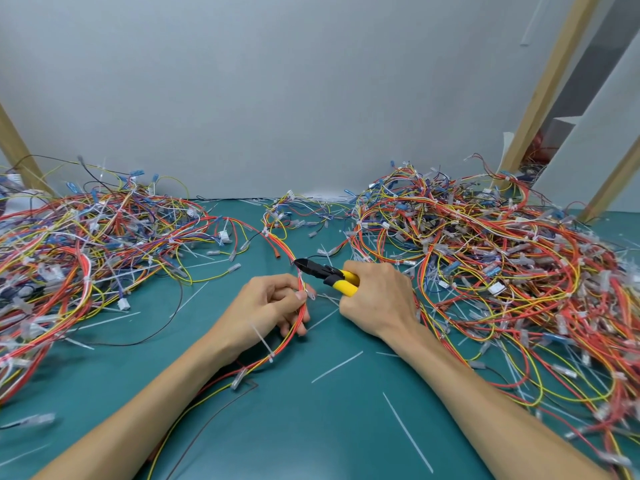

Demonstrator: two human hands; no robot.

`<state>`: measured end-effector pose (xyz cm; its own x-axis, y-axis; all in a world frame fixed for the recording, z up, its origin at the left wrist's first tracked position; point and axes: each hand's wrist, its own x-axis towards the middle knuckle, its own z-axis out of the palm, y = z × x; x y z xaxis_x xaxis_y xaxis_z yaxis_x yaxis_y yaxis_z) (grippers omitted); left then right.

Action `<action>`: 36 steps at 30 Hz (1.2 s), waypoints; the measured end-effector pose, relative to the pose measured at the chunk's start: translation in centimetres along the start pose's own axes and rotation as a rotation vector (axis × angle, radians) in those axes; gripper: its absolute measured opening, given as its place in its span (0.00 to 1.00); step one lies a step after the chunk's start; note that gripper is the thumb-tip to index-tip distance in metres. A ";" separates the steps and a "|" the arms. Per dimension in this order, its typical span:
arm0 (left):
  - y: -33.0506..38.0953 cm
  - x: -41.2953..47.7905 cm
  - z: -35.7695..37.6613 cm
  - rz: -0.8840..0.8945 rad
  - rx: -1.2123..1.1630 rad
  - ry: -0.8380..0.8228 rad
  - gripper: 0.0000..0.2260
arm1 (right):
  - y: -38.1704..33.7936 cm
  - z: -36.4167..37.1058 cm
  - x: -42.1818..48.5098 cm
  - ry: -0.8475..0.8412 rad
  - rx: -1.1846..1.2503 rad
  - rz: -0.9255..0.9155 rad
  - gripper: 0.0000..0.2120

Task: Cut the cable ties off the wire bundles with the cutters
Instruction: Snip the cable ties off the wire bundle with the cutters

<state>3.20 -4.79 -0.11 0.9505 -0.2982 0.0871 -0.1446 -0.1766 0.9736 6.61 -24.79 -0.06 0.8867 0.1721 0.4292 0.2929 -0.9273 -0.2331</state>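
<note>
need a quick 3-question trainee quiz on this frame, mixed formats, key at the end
1. True or false: the right hand grips the cutters by their yellow handles.
2. What does the left hand hold? A) a red and yellow wire bundle B) a loose connector C) nothing
3. Fill in: a white cable tie is still on that bundle, close to the left ___.
Key: 1 true; 2 A; 3 wrist.
</note>
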 end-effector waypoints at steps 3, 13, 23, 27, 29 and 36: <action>-0.1 0.1 0.1 0.000 0.017 0.009 0.07 | 0.0 0.0 0.1 0.013 0.024 0.018 0.09; 0.6 0.8 2.5 -0.063 0.106 0.066 0.08 | 0.2 -0.6 -0.5 0.066 0.092 0.028 0.08; 2.2 3.9 8.0 -0.011 -0.448 0.425 0.06 | 1.1 -0.8 -1.0 0.132 0.385 0.113 0.13; 1.5 4.4 7.3 0.019 -0.310 0.462 0.07 | 1.0 -1.0 -0.7 0.174 0.574 0.153 0.14; 1.2 4.5 6.9 0.008 -0.251 0.452 0.10 | 0.8 -1.1 -0.6 0.171 0.598 0.135 0.16; 1.1 4.5 7.1 0.053 0.121 0.520 0.12 | 0.6 -1.2 -0.7 0.126 0.579 0.044 0.19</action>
<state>5.40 -12.96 -0.14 0.9473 0.1888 0.2588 -0.1980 -0.2901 0.9363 5.72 -25.91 0.51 0.8634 0.0635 0.5005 0.4355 -0.5947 -0.6758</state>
